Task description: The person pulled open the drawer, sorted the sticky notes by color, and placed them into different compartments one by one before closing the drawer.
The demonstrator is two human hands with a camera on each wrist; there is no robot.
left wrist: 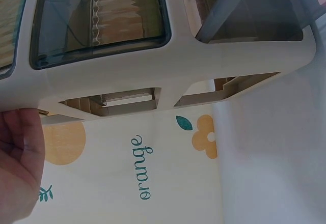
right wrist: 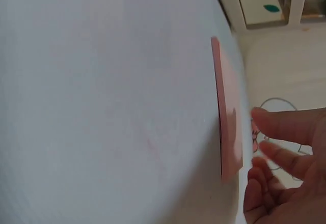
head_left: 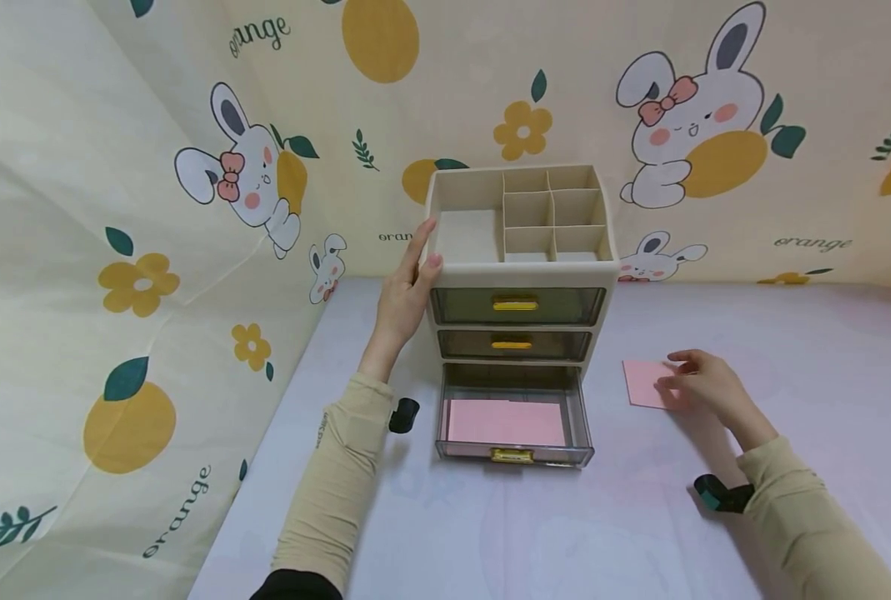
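Observation:
A white desktop drawer organizer (head_left: 516, 269) stands on the table, its lowest drawer (head_left: 512, 454) pulled out. Pink paper (head_left: 505, 422) lies inside that drawer. At the upper left edge of the organizer my left hand (head_left: 403, 300) grips its side, thumb by the front corner; in the left wrist view that hand (left wrist: 19, 160) is partly cut off. To the right, a thin pink sticky note pad (head_left: 643, 385) lies flat on the table. My right hand (head_left: 708, 387) hovers over its right part, fingers loosely bent and apart, while the right wrist view shows the fingertips off the pad (right wrist: 229, 117).
Above the drawers, the organizer has an open top tray (head_left: 468, 237) with several compartments. Its two upper drawers (head_left: 516, 306) are closed. Behind stands a cream cloth (head_left: 460, 83) printed with rabbits and oranges. A pale cloth covers the table (head_left: 640, 525).

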